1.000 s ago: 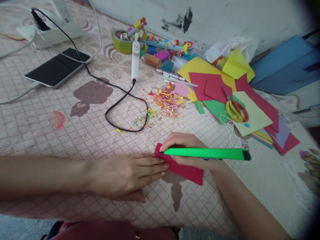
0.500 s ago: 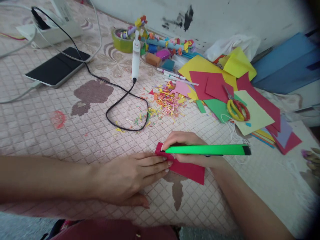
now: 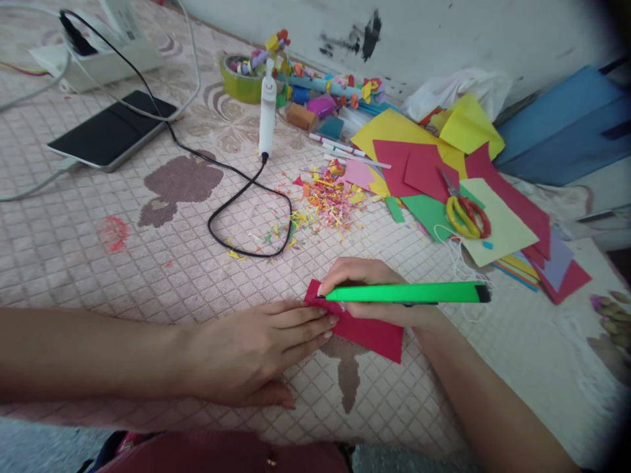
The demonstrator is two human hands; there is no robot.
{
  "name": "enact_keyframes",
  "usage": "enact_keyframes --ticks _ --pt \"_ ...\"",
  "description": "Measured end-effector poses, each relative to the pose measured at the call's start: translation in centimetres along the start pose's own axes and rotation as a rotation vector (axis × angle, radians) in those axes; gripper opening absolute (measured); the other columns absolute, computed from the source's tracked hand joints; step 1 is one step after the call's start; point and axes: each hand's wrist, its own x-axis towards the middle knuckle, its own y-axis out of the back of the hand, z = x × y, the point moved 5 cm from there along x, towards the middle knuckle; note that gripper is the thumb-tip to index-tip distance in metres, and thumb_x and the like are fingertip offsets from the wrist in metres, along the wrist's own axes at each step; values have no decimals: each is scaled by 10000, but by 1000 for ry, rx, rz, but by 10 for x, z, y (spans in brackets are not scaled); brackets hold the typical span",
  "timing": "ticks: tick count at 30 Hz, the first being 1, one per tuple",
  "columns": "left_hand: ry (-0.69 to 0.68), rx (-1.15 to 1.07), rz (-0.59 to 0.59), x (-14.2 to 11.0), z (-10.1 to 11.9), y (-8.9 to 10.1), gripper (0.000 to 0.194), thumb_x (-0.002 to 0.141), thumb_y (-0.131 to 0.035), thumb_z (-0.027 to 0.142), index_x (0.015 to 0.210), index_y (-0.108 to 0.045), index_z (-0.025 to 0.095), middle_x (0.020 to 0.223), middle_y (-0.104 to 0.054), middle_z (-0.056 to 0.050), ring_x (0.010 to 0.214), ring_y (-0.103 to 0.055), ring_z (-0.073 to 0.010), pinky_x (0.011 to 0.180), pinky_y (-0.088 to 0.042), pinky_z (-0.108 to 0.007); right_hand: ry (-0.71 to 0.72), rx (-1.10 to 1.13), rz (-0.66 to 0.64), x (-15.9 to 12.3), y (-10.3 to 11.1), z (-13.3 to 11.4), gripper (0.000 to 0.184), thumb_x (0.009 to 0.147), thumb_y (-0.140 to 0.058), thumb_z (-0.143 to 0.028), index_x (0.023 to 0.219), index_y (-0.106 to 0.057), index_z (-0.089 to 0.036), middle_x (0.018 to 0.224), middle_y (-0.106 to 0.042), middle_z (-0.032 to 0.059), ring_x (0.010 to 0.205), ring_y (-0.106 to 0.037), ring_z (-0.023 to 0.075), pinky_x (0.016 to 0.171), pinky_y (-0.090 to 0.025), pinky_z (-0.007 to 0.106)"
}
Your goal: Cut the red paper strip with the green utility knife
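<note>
A narrow red sheet of paper (image 3: 369,334) lies aslant on the patterned cloth in front of me. My left hand (image 3: 276,345) rests flat with its fingers stretched out, the fingertips on the paper's left part. My right hand (image 3: 362,286) grips a bright green pen (image 3: 404,293) with a black end, held low and slanting to the right. Its dark tip touches the paper near the upper left corner, just above the left fingertips. Part of the paper is covered by both hands.
Paper scraps (image 3: 335,197) are heaped beyond the hands. Coloured sheets (image 3: 497,220), with scissors (image 3: 466,217) on top, lie at right. A white glue gun (image 3: 267,118) stands behind, its black cable (image 3: 210,226) looping forward. A phone-like black device (image 3: 113,128) and power strip (image 3: 113,66) are at left.
Almost nothing differs. The whole view has shifted very slightly, while both hands, the pen and the red paper keep the same places relative to each other.
</note>
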Motion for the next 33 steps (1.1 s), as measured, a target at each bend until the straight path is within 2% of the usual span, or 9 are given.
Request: enact_keyframes --ticks 5,9,15,33 --pt "39 -7 9 2 4 -6 660 911 -472 435 1403 -327 20 1458 -346 -177 1368 -302 -268 1122 -287 -383 -19 -42 -4 0 -1 -4 227 866 -578 -352 1005 -643 -184 938 -657 54 879 -587 176 788 -452 328" --pt "96 49 25 4 10 -11 655 921 -453 454 1398 -332 21 1472 -317 -174 1379 -274 -274 1128 -268 -396 -27 -56 -17 1 -2 -5 218 863 -587 -336 1005 -643 -180 936 -652 53 876 -587 173 786 -448 324" --pt "33 86 53 3 14 -11 641 916 -473 432 1387 -347 15 1459 -338 -189 1384 -267 -269 1148 -234 -393 -9 -43 -12 0 -2 -3 247 868 -574 -375 1005 -638 -181 938 -654 56 878 -590 178 783 -454 331" --pt "44 97 9 4 12 -13 642 913 -460 462 1360 -390 6 1446 -358 -195 1366 -307 -279 1141 -246 -371 -12 11 -18 -1 0 2 230 858 -593 -343 1009 -645 -177 955 -654 55 896 -589 176 801 -446 329"
